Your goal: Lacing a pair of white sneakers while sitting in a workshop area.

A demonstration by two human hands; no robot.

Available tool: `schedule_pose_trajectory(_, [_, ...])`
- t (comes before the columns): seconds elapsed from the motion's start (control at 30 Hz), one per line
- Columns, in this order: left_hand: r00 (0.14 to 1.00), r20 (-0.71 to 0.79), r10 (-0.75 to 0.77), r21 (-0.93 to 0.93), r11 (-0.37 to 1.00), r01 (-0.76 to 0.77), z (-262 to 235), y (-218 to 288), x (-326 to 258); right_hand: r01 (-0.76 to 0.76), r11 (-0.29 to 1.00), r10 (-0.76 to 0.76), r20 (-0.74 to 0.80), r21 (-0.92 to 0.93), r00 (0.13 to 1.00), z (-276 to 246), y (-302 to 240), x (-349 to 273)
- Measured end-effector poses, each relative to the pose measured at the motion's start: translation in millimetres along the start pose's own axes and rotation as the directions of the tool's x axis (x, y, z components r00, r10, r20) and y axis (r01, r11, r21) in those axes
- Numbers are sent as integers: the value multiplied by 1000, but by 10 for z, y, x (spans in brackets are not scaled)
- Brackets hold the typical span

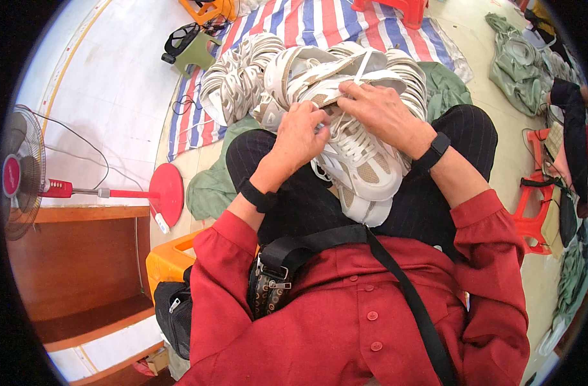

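Across my lap lies a white and beige shoe upper [369, 170], toe toward me, with white laces criss-crossed over its front. Another pale toe part shows beneath it. My left hand [300, 133] is at the upper's left side, thumb and fingers closed in a pinch; what is between them is hidden. Over the upper's far right side, my right hand [385, 117] has its fingers bent together, and a white shoelace [363, 66] stands up from the fingertips. Just beyond both hands, more matching uppers [239, 74] are stacked in overlapping rows.
A striped sheet [300, 22] and green cloth [210, 183] lie under the stacks. At left stand a fan [17, 170] with a red base and an orange stool [168, 260]. A green stool [197, 55] is beyond; a red stool [532, 212] stands right.
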State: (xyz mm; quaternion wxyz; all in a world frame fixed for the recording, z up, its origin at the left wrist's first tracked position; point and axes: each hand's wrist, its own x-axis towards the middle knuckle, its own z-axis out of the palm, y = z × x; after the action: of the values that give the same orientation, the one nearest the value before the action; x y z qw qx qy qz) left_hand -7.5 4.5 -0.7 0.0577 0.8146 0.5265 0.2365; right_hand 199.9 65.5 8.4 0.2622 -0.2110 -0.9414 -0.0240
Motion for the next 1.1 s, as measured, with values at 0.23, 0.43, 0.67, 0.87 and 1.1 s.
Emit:
schedule_pose_trajectory(0.23, [983,156,-97,-137,984,118,48,4,64,-48,999,47,-114,-6,992,49,41,-6])
schedule_pose_trajectory(0.43, [994,-20,105,151,983,-101,-68,244,32,-158,987,153,-182,-18,971,-70,72,-41])
schedule_pose_trajectory(0.67, [982,121,145,388,904,-181,-214,155,-198,-323,944,329,-244,66,912,-249,90,-107])
schedule_pose_trajectory(0.87, [995,88,51,554,828,-91,-385,-31,-329,-420,903,429,-215,90,877,-395,201,-233])
schedule_pose_trajectory(1.1, [980,-43,-193,660,731,173,-685,-301,-524,-422,905,402,-221,-51,889,-584,297,-339])
